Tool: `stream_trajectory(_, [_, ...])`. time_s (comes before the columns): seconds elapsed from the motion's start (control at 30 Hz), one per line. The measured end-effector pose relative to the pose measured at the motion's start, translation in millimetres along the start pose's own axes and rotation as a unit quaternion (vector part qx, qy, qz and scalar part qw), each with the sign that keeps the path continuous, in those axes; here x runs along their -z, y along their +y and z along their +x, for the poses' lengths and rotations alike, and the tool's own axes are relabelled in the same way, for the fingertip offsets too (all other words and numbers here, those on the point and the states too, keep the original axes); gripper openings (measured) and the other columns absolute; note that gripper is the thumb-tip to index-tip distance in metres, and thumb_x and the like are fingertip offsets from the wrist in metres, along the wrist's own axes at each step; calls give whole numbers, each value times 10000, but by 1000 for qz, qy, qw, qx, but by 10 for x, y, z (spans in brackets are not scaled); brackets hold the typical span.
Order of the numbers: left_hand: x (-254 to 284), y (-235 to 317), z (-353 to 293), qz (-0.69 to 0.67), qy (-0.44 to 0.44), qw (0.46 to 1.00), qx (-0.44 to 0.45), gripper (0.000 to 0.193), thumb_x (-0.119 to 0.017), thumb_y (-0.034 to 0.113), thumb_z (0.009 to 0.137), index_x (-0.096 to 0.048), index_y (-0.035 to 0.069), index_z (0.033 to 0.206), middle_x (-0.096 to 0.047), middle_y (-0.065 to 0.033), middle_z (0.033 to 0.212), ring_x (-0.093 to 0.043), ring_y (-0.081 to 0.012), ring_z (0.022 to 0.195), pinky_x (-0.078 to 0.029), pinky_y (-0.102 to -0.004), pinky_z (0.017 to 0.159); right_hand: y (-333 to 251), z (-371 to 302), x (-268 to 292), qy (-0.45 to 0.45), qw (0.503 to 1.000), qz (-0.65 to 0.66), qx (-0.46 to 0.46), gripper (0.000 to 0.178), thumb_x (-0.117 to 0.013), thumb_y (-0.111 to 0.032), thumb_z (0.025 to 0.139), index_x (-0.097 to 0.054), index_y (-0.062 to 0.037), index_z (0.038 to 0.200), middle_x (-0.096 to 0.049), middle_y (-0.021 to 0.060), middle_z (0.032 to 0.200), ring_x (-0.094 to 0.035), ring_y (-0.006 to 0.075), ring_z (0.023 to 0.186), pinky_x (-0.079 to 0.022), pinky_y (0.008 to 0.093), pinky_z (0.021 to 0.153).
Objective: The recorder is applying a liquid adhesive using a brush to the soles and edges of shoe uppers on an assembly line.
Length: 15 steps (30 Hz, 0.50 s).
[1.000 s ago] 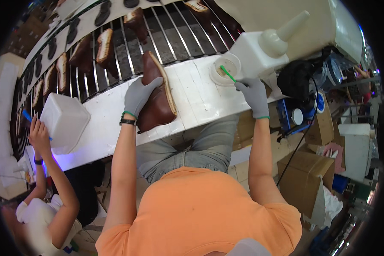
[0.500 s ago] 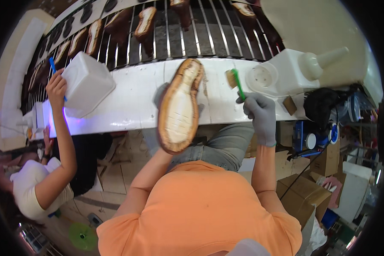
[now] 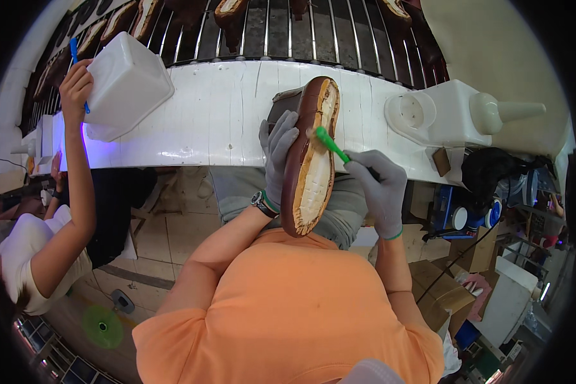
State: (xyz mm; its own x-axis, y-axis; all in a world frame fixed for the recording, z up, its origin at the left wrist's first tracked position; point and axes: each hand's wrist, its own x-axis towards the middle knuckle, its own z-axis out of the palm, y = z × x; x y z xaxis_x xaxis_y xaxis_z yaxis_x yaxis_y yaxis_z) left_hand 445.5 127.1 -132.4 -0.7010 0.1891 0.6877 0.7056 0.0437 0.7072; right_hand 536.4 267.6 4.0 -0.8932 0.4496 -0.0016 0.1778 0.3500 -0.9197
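Observation:
A brown shoe upper (image 3: 303,168), bottom side up and tilted, shows its pale insole framed by a tan rim. Wrapped round its left side, my left hand (image 3: 280,150) in a grey glove holds it above the near edge of the white bench. My right hand (image 3: 381,185), gloved as well, is closed on the green handle of a small brush (image 3: 331,142). The brush's bristles meet the rim along the upper left part of the sole. My right fingers partly hide the handle's end.
A roller conveyor (image 3: 275,35) carrying several shoe uppers runs behind the white bench (image 3: 205,121). To the right stand a white plastic bottle (image 3: 457,109) and a round dish (image 3: 413,112). At the left, a co-worker's hand (image 3: 77,86) holds a blue-handled tool beside a white container (image 3: 128,86).
The brush has come left from beside the shoe onto its rim. My left hand has turned the shoe so its brown side shows, and shifted it right.

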Motion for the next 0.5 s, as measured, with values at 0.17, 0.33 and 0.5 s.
stream_trajectory(0.17, [-2,36,75,40,10,998,-39,589,-694,135,862,-376,137,1357,-465,-141,1446,-463,-311,1348,-156,-565,1170,169,308,43,10,998,-44,-35,172,-721,-98,857,-749,8,989,-614,-21,706,-436,26,610,-326,209,542])
stream_trajectory(0.33, [19,105,112,54,-6,998,-32,544,-674,128,875,-387,146,1337,-487,-134,1427,-480,-310,1335,-160,-576,1158,370,786,104,35,993,-116,17,202,-714,-196,867,-754,-23,963,-697,68,739,-471,65,567,-391,248,539])
stream_trajectory(0.5, [41,115,142,72,-19,996,-39,510,-668,148,881,-400,146,1314,-495,-137,1421,-501,-315,1312,-166,-584,1145,441,965,199,23,992,-116,54,200,-716,-192,856,-753,-17,945,-692,47,718,-484,52,561,-381,241,528])
